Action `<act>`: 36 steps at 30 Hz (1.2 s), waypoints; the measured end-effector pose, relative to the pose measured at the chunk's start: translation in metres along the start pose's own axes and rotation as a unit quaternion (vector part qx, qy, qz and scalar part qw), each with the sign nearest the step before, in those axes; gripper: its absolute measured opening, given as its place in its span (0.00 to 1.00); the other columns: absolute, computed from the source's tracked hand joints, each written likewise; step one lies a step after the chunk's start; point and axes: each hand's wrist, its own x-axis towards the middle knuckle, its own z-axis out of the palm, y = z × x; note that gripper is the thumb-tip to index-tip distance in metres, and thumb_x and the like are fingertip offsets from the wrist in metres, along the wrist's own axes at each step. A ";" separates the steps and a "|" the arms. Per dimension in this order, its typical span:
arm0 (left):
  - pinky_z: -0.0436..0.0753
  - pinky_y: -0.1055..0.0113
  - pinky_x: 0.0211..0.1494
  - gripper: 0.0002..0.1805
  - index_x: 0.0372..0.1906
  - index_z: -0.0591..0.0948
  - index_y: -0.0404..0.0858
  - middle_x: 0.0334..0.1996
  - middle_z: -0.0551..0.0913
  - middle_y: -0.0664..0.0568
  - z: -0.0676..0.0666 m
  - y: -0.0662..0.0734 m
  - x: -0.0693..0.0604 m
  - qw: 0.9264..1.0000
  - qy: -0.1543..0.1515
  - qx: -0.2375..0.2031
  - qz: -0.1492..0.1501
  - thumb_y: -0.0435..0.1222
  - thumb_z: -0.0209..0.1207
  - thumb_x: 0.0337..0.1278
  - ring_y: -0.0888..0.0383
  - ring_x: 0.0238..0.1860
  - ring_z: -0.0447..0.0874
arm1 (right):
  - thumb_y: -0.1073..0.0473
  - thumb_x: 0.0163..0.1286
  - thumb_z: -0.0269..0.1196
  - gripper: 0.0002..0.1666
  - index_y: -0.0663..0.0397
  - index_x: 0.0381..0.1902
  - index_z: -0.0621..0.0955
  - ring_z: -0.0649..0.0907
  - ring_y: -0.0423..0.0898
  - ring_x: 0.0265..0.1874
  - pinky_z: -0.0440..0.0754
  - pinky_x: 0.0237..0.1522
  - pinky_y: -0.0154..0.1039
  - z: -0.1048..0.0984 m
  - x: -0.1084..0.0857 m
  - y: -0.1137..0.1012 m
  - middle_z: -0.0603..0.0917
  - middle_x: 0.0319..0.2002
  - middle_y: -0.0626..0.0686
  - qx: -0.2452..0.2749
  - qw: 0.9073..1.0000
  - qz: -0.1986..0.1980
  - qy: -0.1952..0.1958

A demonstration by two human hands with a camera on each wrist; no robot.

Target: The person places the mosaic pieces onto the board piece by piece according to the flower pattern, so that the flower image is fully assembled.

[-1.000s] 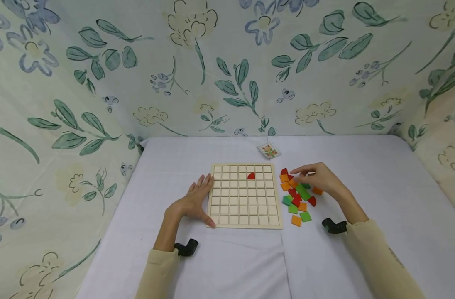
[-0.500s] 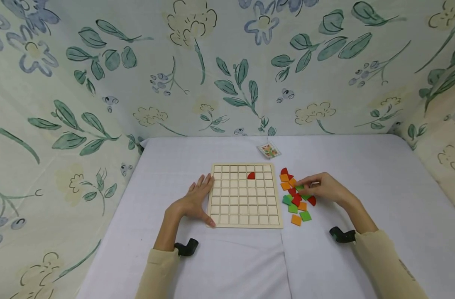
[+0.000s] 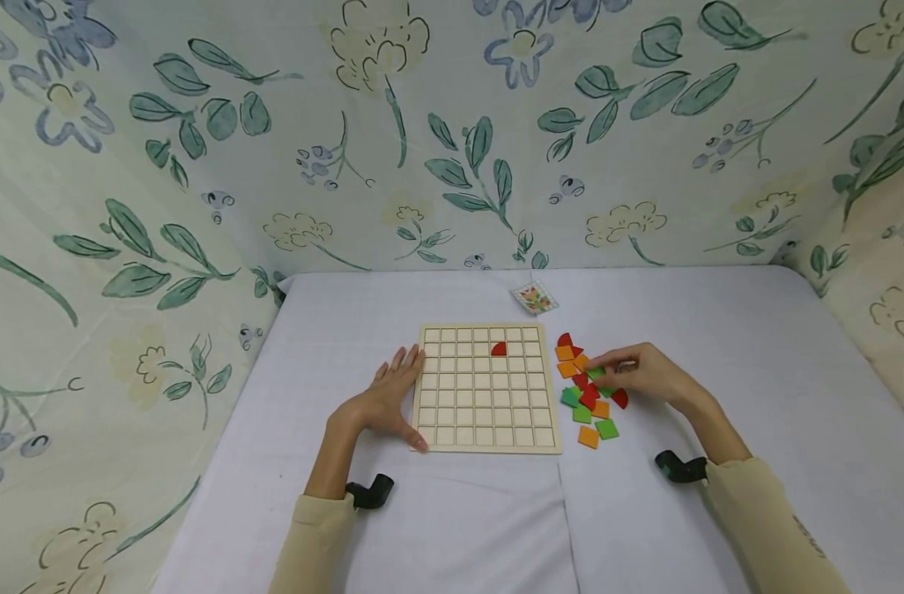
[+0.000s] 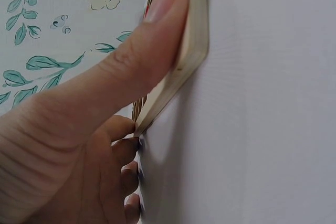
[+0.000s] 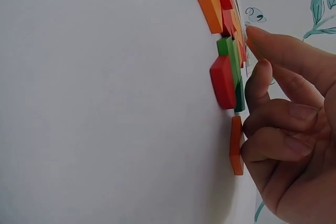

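A light wooden grid board [image 3: 489,401] lies flat on the table with one red quarter-round tile [image 3: 500,349] in a cell of its upper part. My left hand [image 3: 383,402] rests at the board's left side, fingers spread along the edge and thumb [image 4: 157,30] against the near corner. Right of the board, my right hand [image 3: 645,373] is over a loose pile of tiles, with its thumb and forefinger apart around a green tile [image 3: 595,374]. In the right wrist view I see no tile pinched between the fingertips. Its other fingers are bent beside an orange tile [image 5: 236,145].
Several red, orange and green tiles lie beside the board, including an orange square [image 3: 589,437] and a green square [image 3: 607,429] nearest me. A small patterned card [image 3: 535,299] lies behind the board. White cloth [image 3: 348,313] covers the table, and a floral curtain hangs behind.
Over the last second my right hand has come a little toward me and to the right, down to the green tiles, then stayed still. My left hand has not moved.
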 end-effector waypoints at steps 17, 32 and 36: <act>0.34 0.44 0.88 0.86 0.84 0.38 0.37 0.85 0.31 0.46 0.000 -0.002 0.000 1.000 0.001 0.001 0.007 0.54 0.86 0.24 0.45 0.86 0.23 | 0.51 0.68 0.72 0.24 0.55 0.58 0.86 0.75 0.46 0.35 0.70 0.30 0.33 0.004 0.005 -0.007 0.78 0.33 0.52 -0.040 0.997 0.018 0.057; 0.34 0.44 0.88 0.86 0.84 0.37 0.37 0.85 0.30 0.46 -0.001 0.000 -0.001 1.000 -0.004 0.003 -0.001 0.54 0.86 0.25 0.45 0.86 0.23 | 0.49 0.68 0.71 0.25 0.57 0.58 0.86 0.73 0.48 0.36 0.67 0.33 0.37 0.007 0.018 -0.013 0.72 0.27 0.50 -0.055 0.996 0.037 0.062; 0.34 0.45 0.88 0.86 0.84 0.38 0.38 0.85 0.31 0.46 -0.001 0.001 -0.001 1.000 -0.003 0.003 -0.002 0.54 0.86 0.25 0.45 0.86 0.23 | 0.50 0.68 0.72 0.24 0.57 0.56 0.87 0.73 0.49 0.37 0.68 0.31 0.35 0.007 0.019 -0.013 0.72 0.28 0.50 -0.055 0.995 0.039 0.067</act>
